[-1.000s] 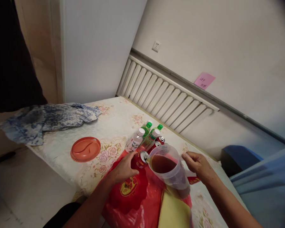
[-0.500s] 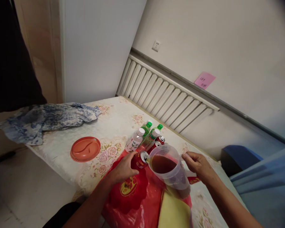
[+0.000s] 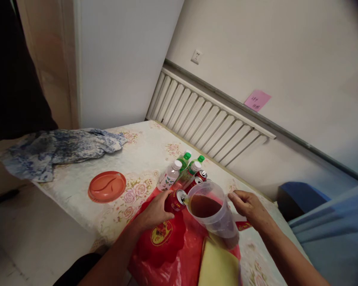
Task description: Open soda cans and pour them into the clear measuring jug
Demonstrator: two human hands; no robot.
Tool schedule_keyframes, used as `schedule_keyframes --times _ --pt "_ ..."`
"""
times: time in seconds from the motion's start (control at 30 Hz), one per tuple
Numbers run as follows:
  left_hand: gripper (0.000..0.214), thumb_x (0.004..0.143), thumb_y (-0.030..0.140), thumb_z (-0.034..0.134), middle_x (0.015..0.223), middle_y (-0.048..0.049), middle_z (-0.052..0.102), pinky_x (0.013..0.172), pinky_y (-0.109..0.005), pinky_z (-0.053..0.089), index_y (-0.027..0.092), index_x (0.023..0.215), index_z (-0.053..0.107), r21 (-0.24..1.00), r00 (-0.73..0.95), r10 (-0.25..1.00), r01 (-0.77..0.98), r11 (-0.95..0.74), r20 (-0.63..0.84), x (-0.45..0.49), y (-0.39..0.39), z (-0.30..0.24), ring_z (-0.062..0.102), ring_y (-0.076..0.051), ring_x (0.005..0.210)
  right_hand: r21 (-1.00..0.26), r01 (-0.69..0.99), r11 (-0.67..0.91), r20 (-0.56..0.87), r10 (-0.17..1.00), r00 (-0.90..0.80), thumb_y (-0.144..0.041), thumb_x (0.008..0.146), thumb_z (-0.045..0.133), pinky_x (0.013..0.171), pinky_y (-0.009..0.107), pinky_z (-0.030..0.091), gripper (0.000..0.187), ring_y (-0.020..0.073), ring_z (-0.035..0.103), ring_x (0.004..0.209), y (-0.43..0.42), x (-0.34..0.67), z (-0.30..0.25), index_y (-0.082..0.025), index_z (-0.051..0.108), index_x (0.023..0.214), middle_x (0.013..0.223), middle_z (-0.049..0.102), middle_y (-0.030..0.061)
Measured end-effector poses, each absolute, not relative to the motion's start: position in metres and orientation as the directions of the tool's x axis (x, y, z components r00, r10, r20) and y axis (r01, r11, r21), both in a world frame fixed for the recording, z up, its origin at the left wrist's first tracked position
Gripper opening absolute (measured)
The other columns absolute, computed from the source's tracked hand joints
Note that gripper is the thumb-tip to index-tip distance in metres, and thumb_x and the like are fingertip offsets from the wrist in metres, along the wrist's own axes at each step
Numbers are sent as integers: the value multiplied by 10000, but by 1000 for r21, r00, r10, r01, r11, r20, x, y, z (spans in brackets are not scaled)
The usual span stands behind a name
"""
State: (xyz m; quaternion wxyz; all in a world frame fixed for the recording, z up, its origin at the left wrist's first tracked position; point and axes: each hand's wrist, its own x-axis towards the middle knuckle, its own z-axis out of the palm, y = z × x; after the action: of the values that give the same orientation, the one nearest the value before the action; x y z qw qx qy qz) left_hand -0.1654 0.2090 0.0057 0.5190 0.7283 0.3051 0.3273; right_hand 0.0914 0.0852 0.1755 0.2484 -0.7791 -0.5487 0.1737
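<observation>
My left hand [image 3: 157,209] is closed around a red drink can [image 3: 173,201], whose silver top faces the pitcher. In my right hand [image 3: 245,205] is the handle side of a clear plastic pitcher [image 3: 223,226], tilted with its rim toward the can. Dark brown liquid [image 3: 205,206] lies inside the pitcher, and its spout meets the can's top edge. Under the can and my left hand is a red scalloped tray [image 3: 173,242] with a yellow emblem. A folded yellow cloth [image 3: 217,264] lies below the pitcher.
Several bottles, including a white-capped one [image 3: 169,176], stand behind the can with more red cans [image 3: 198,179]. A red plastic bag [image 3: 191,254] spreads under the tray. An orange divided plate [image 3: 107,186] and a blue-white cloth [image 3: 77,147] lie left. A radiator [image 3: 203,115] runs along the wall.
Almost nothing differs. Both hands, the can and the tilted pitcher hold nearly the same positions.
</observation>
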Motion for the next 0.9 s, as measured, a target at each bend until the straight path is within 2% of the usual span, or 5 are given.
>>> schedule_keyframes --times 0.5,0.9 --pt "758 600 146 666 1369 -73 578 1086 -378 415 240 1328 479 953 605 779 105 -283 164 -165 210 4 535 -272 1270 -586 762 -274 1 941 339 -588 846 477 382 235 185 471 76 269 395 85 89 176 -244 301 576 498 260 -83" --pt "762 596 131 663 1374 -57 580 1103 -375 399 262 1325 484 951 602 780 103 -290 172 -166 209 6 526 -252 1281 -552 789 -269 -2 947 321 -590 851 470 437 234 206 473 77 261 438 86 91 177 -236 312 580 519 271 -80"
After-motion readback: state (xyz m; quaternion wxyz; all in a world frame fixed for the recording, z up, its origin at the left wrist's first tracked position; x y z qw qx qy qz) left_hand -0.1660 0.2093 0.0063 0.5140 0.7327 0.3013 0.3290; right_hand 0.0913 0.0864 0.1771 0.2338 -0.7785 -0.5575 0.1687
